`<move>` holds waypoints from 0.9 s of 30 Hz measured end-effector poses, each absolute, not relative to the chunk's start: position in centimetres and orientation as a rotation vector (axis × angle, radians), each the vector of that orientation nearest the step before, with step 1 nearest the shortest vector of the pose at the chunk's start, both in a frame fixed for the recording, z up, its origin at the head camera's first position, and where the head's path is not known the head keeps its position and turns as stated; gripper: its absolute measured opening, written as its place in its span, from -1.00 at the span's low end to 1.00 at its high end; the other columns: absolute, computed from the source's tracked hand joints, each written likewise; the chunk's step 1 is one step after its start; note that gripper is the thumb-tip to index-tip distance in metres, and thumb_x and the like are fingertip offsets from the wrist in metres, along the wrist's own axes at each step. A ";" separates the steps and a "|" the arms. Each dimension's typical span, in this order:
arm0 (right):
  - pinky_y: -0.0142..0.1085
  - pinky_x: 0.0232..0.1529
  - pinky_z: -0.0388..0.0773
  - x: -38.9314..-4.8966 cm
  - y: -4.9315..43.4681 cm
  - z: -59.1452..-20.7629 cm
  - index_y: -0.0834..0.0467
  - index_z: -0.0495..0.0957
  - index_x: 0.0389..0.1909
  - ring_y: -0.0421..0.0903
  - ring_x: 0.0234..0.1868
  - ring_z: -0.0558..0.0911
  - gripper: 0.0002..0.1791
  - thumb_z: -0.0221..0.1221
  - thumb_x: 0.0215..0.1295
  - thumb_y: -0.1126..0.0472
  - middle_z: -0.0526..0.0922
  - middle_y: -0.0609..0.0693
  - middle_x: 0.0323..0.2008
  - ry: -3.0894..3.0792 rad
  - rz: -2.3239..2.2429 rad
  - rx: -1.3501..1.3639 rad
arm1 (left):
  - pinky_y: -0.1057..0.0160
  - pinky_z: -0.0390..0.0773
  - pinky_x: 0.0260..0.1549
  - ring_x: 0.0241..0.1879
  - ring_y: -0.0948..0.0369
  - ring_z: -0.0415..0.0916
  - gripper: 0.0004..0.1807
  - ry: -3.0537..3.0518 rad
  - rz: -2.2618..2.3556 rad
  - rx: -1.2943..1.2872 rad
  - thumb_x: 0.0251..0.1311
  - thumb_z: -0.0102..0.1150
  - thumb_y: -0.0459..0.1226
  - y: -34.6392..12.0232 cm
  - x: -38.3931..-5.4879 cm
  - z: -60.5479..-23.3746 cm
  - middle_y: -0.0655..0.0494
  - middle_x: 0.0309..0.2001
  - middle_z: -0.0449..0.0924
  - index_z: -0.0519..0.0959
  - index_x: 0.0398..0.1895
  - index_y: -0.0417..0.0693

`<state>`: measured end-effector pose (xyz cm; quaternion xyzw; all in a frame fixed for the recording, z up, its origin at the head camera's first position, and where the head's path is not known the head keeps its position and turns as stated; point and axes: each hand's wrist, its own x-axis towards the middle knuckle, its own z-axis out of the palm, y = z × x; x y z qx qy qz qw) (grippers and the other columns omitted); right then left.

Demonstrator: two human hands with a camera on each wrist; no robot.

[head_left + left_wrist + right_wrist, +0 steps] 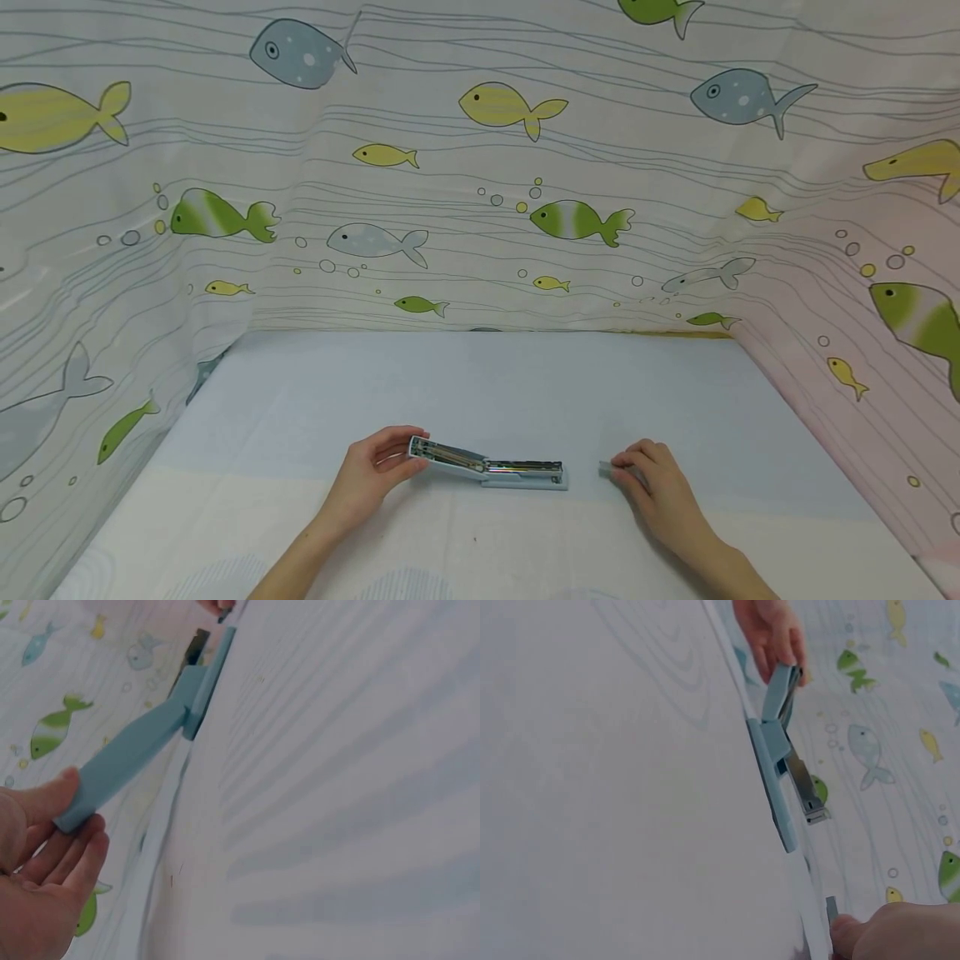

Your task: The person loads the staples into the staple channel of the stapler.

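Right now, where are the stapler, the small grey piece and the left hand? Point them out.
Stapler (486, 469): head view, at the hinge.
Small grey piece (605, 468): head view, its exposed end.
Left hand (372, 467): head view, middle of the hand.

light-blue stapler (495, 479) | hinged open, cover (447, 457) tilted up leftward | small grey strip (605, 468) | right of it, apart

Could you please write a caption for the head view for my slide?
Left hand holds an opened stapler; right hand pinches a small grey strip.

Stapler (146, 742) smooth matt plast., w/ shiny metal rail (802, 780).
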<state>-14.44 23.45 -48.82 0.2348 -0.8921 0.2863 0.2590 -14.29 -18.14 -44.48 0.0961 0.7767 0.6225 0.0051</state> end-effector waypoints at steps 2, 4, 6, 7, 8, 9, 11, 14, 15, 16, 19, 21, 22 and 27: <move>-0.59 -0.25 0.33 -14.5 23.5 -48.7 0.12 0.64 -0.30 -0.27 -0.22 0.40 -0.74 0.42 0.04 0.47 0.56 -0.17 -0.26 -2.419 0.771 0.634 | 0.40 0.66 0.02 0.03 0.28 0.63 -0.50 2.433 1.950 0.306 0.10 0.46 -0.29 -18.1 -14.3 -44.5 -0.12 0.08 0.66 0.58 0.13 -0.19; -0.58 -0.21 0.34 -14.5 23.5 -48.7 0.12 0.64 -0.29 -0.25 -0.20 0.42 -0.74 0.42 0.04 0.46 0.57 -0.17 -0.25 -2.421 0.768 0.633 | 0.41 0.66 0.02 0.02 0.28 0.63 -0.51 2.441 1.945 0.308 0.10 0.46 -0.29 -18.1 -14.3 -44.5 -0.09 0.07 0.67 0.59 0.13 -0.16; -0.59 -0.19 0.35 -14.5 23.5 -48.6 0.13 0.64 -0.28 -0.24 -0.18 0.44 -0.74 0.42 0.05 0.46 0.58 -0.18 -0.24 -2.423 0.768 0.634 | 0.41 0.66 0.02 0.02 0.29 0.63 -0.52 2.447 1.941 0.305 0.10 0.46 -0.30 -18.1 -14.3 -44.5 -0.08 0.07 0.67 0.59 0.12 -0.14; -0.59 -0.18 0.35 -14.6 23.5 -48.6 0.13 0.64 -0.28 -0.24 -0.18 0.44 -0.74 0.42 0.05 0.46 0.58 -0.18 -0.23 -2.426 0.769 0.634 | 0.41 0.65 0.02 0.01 0.29 0.63 -0.53 2.449 1.941 0.303 0.10 0.46 -0.30 -18.1 -14.3 -44.4 -0.08 0.06 0.67 0.60 0.11 -0.12; -0.59 -0.17 0.35 -14.6 23.5 -48.5 0.13 0.64 -0.28 -0.24 -0.18 0.44 -0.74 0.42 0.05 0.46 0.58 -0.19 -0.23 -2.427 0.770 0.634 | 0.41 0.65 0.02 0.01 0.29 0.63 -0.53 2.452 1.939 0.302 0.10 0.46 -0.30 -18.1 -14.3 -44.4 -0.08 0.06 0.67 0.60 0.11 -0.11; -0.59 -0.17 0.35 -14.6 23.5 -48.5 0.12 0.64 -0.27 -0.24 -0.18 0.44 -0.74 0.42 0.05 0.46 0.58 -0.19 -0.23 -2.425 0.773 0.636 | 0.41 0.65 0.02 0.01 0.29 0.63 -0.53 2.453 1.938 0.299 0.10 0.46 -0.30 -18.1 -14.3 -44.4 -0.08 0.06 0.67 0.60 0.11 -0.11; -0.58 -0.17 0.35 -14.7 23.5 -48.3 0.12 0.64 -0.27 -0.24 -0.18 0.44 -0.73 0.42 0.05 0.46 0.58 -0.20 -0.23 -2.421 0.773 0.639 | 0.41 0.65 0.02 0.02 0.28 0.63 -0.53 2.458 1.933 0.300 0.10 0.46 -0.30 -18.0 -14.3 -44.4 -0.08 0.06 0.67 0.60 0.11 -0.11; -0.57 -0.17 0.35 -14.8 23.3 -48.2 0.11 0.64 -0.27 -0.23 -0.18 0.45 -0.72 0.42 0.04 0.48 0.58 -0.19 -0.23 -2.404 0.773 0.656 | 0.41 0.66 0.02 0.02 0.27 0.63 -0.52 2.460 1.930 0.304 0.10 0.45 -0.30 -18.0 -14.2 -44.3 -0.09 0.06 0.67 0.60 0.12 -0.13; -0.56 -0.17 0.35 -14.9 23.3 -48.1 0.11 0.64 -0.27 -0.23 -0.18 0.44 -0.71 0.42 0.04 0.48 0.58 -0.19 -0.23 -2.399 0.771 0.662 | 0.41 0.66 0.02 0.02 0.27 0.63 -0.52 2.461 1.929 0.306 0.10 0.45 -0.30 -18.1 -14.2 -44.3 -0.09 0.07 0.67 0.59 0.12 -0.13; -0.56 -0.16 0.35 -14.9 23.2 -48.1 0.11 0.64 -0.27 -0.23 -0.18 0.44 -0.71 0.41 0.04 0.49 0.58 -0.19 -0.23 -2.396 0.769 0.665 | 0.41 0.66 0.02 0.02 0.27 0.63 -0.52 2.461 1.929 0.310 0.11 0.45 -0.29 -18.1 -14.2 -44.3 -0.09 0.07 0.66 0.59 0.13 -0.14; -0.55 -0.16 0.35 -15.0 23.0 -47.9 0.11 0.64 -0.28 -0.23 -0.17 0.44 -0.71 0.41 0.05 0.49 0.58 -0.18 -0.23 -2.394 0.773 0.672 | 0.40 0.65 0.03 0.04 0.27 0.63 -0.51 2.457 1.932 0.315 0.11 0.45 -0.29 -18.1 -14.2 -44.3 -0.09 0.08 0.66 0.59 0.13 -0.15; -0.55 -0.16 0.34 -15.1 22.9 -47.8 0.11 0.64 -0.28 -0.23 -0.17 0.44 -0.72 0.41 0.05 0.48 0.58 -0.18 -0.24 -2.398 0.773 0.671 | 0.40 0.65 0.03 0.04 0.27 0.62 -0.52 2.454 1.935 0.314 0.11 0.45 -0.29 -18.1 -14.3 -44.4 -0.09 0.09 0.66 0.59 0.13 -0.15; -0.55 -0.17 0.34 -15.1 22.9 -47.8 0.11 0.64 -0.28 -0.23 -0.17 0.44 -0.72 0.41 0.06 0.48 0.58 -0.18 -0.23 -2.401 0.773 0.669 | 0.40 0.65 0.03 0.04 0.27 0.62 -0.51 2.452 1.937 0.315 0.11 0.45 -0.29 -18.1 -14.3 -44.4 -0.09 0.09 0.66 0.58 0.13 -0.15; -0.55 -0.19 0.34 -15.2 22.7 -47.5 0.11 0.64 -0.27 -0.24 -0.18 0.43 -0.73 0.41 0.06 0.47 0.58 -0.19 -0.23 -2.403 0.767 0.663 | 0.41 0.65 0.04 0.04 0.27 0.62 -0.51 2.449 1.938 0.321 0.11 0.45 -0.28 -18.1 -14.3 -44.4 -0.09 0.09 0.65 0.58 0.14 -0.17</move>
